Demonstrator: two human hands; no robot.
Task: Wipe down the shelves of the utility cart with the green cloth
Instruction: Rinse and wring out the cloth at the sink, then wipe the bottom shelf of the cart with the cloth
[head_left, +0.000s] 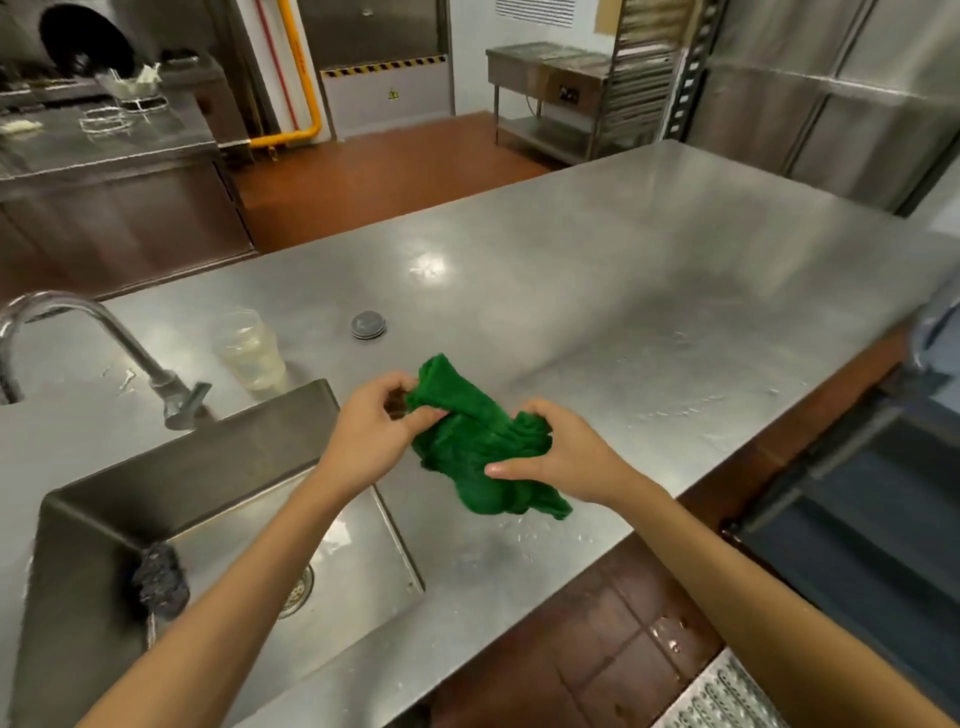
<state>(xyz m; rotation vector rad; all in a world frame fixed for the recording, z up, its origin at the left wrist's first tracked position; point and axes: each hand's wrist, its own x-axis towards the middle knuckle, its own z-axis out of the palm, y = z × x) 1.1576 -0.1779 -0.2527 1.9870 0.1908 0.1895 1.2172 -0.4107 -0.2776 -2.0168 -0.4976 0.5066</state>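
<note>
1. Left hand (374, 431): forearm comes in from the near left, crossing over the sink (208, 457). Fingers are curled, and thumb and fingertips pinch the far left end of the green cloth (478, 441).
2. Right hand (561, 457): forearm comes in from the near right, over the floor (597, 649) and the counter edge. The back of the hand faces up. Fingers curl over the top of the cloth's right side, and the thumb lies along its near side, pointing left. It grips the cloth.
3. The two hands sit close together, with the bunched cloth stretched between them.
4. The cloth is crumpled into folds. Its far tip stands up above the left hand; a loose end droops on the near side, under the right hand. It is held over the steel counter (623, 291), just right of the sink's right rim. Whether the drooping end touches the counter cannot be told.
5. Water drops and smears show on the counter near the cloth.
6. Left of the hands: a faucet (104, 338) curves over the sink's far rim, with a clear plastic cup (252, 351) beside it. A small grey disc (368, 325) lies farther back.
7. A dark scouring pad (158, 577) rests against the sink's near left wall.
8. Far right, past the counter edge, stands a dark frame (857, 519) with a blue surface; what it is cannot be told.
</note>
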